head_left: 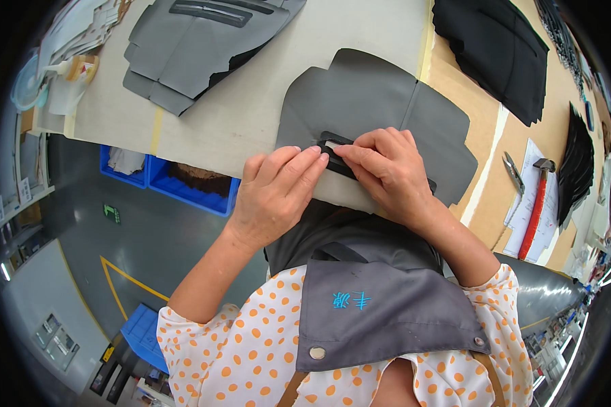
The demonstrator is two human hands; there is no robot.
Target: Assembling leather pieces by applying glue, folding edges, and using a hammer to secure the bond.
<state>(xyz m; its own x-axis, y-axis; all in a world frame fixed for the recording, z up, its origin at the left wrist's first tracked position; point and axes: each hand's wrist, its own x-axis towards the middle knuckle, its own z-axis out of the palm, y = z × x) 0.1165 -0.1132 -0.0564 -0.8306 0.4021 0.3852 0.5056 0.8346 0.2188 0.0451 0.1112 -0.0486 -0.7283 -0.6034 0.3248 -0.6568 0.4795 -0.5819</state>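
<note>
A grey leather-like panel point(373, 95) with a notched outline lies at the table's front edge, before me. Along its near side runs a slot edged by a black strip point(334, 163), with a small pale patch showing inside its left end. My left hand point(275, 193) has its fingers drawn together, tips pressed on the strip at that end. Thumb and index finger of my right hand point(390, 169) are closed in a pinch at the strip, close beside the left fingertips. The fingers hide much of the slot, and the thumb of my left hand is hidden.
Similar grey panels point(183, 54) are piled at the far left, black pieces point(495, 54) at the far right. A red-handled hammer point(538, 210) and cutters point(514, 174) lie on paper at right. A bottle point(81, 69) stands left. Blue bins point(190, 195) sit below the table.
</note>
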